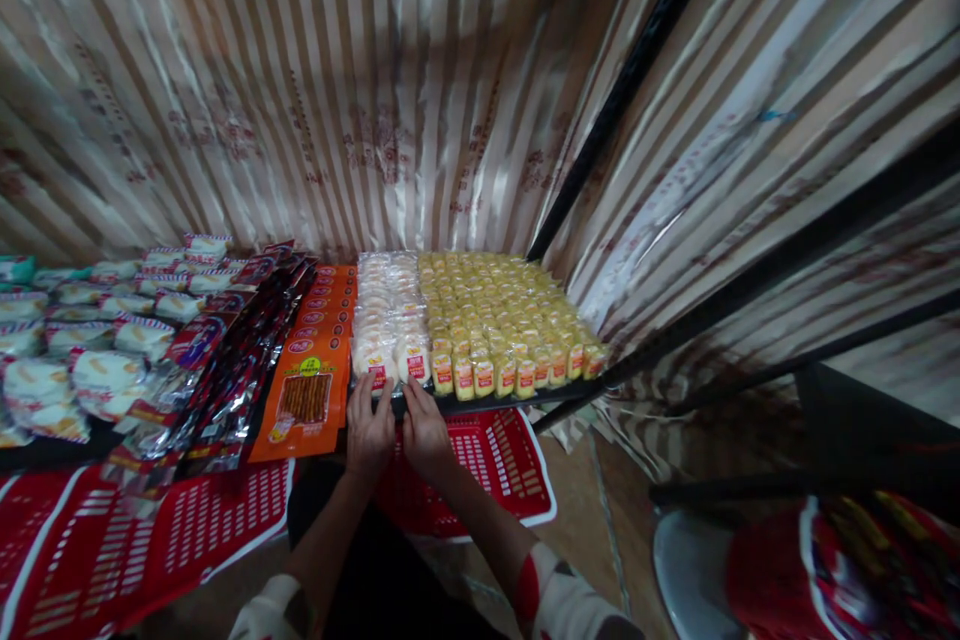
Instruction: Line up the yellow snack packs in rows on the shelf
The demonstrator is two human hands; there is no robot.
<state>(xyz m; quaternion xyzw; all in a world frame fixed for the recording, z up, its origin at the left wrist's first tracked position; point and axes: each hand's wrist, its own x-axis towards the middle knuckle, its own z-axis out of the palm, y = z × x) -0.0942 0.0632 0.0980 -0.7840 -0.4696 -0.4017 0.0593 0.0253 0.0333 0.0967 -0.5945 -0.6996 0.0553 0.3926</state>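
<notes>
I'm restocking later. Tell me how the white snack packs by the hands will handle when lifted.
The white snack packs look like shiny film, so probably slippery and light. They stand on edge in tight rows, so pulling one may tip its neighbours. The left hand touches the front pack.

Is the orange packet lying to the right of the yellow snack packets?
No, the orange packet lies to the left of the yellow snack packets, with the white packets between them.

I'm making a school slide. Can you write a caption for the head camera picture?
Two hands, left and right, touch white snack packets beside rows of yellow packets on a stall shelf.
</notes>
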